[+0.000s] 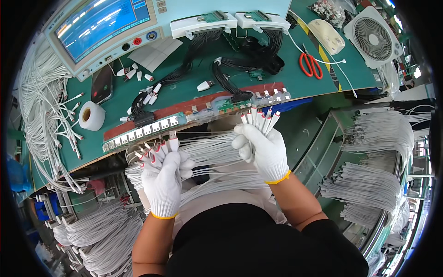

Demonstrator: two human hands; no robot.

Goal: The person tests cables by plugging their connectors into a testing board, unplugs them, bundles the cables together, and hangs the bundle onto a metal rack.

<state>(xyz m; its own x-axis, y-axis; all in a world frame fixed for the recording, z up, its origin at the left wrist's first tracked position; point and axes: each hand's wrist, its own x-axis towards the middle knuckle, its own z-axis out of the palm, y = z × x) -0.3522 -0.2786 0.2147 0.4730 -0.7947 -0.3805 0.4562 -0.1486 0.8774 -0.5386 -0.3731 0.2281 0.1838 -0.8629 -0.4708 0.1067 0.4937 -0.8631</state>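
Observation:
My left hand (pixel 162 184), in a white knitted glove, is closed around several white USB cable ends (pixel 173 143), their plugs fanned out upward. On the right, my gloved right hand (pixel 268 150) grips a bunch of white cable connectors (pixel 264 121) with red-edged tips, pointing up. Both hands are just in front of the bench edge, near a long test strip (pixel 140 132) with a row of white sockets. Many white cables (pixel 214 150) run between the hands, across my lap. The fingers partly hide the held ends.
A tester with a blue screen (pixel 101 25) stands at the back left. Black wire harnesses (pixel 198 51) lead down to the strip. Red scissors (pixel 310 63), a fan (pixel 374 37) and a white roll (pixel 91 116) sit on the green bench. Cable bundles (pixel 374 184) hang on racks both sides.

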